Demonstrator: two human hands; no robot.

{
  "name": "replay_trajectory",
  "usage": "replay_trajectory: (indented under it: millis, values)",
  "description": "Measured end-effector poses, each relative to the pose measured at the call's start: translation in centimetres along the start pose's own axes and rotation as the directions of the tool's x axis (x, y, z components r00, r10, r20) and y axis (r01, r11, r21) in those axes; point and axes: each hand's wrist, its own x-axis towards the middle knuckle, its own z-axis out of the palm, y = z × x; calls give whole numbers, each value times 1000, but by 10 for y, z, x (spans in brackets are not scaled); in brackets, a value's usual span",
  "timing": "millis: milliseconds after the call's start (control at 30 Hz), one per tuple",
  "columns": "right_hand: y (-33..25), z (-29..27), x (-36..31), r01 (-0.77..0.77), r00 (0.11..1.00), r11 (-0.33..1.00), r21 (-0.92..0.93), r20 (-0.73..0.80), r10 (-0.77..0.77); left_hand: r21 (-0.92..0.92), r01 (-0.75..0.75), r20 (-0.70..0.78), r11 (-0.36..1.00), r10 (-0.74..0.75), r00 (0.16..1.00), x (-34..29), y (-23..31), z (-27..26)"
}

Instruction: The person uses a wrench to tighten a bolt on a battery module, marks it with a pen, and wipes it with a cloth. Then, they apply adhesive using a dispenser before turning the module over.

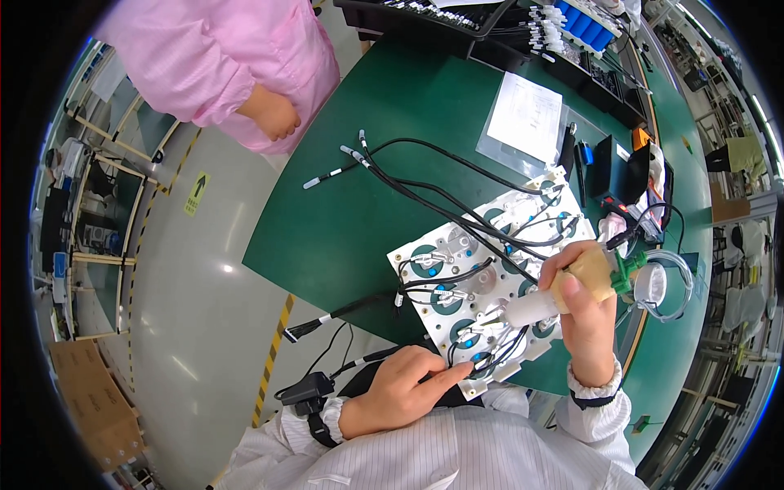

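Note:
A white plate (432,310) lies at the table's near edge, carrying round dark-green recesses, blue dots, metal fittings and black cables (416,183) with white sleeves. My right hand (590,318) is wrapped round a dispensing syringe (532,309) with a pale barrel and tan wrapping. Its tip is tilted down left over the plate; whether it touches is unclear. A green cap (627,273) with a clear coiled tube (684,278) sits at its rear. My left hand (406,389) is closed at the plate's near edge, thumb tip against black cables there; what its curled fingers hold is hidden.
Paper in a clear sleeve (524,118), pens (581,175) and a dark box (611,170) lie beyond the plate. Black bins (425,20) of cable parts line the far edge. A person in a pink smock (220,65) stands far left. A cable bundle (351,308) overhangs the table's left edge.

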Motion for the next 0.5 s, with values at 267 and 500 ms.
replay_trajectory:
  millis: [267, 500]
  values:
    - [3, 2, -1, -50, 997, 999, 5, 56, 50, 6, 21, 9, 1000, -21, 1000, 1, 3, -1]
    - [1, -1, -3, -119, 989, 988, -94, 73, 126, 20, 15, 9, 1000, -15, 1000, 1, 4, -1]
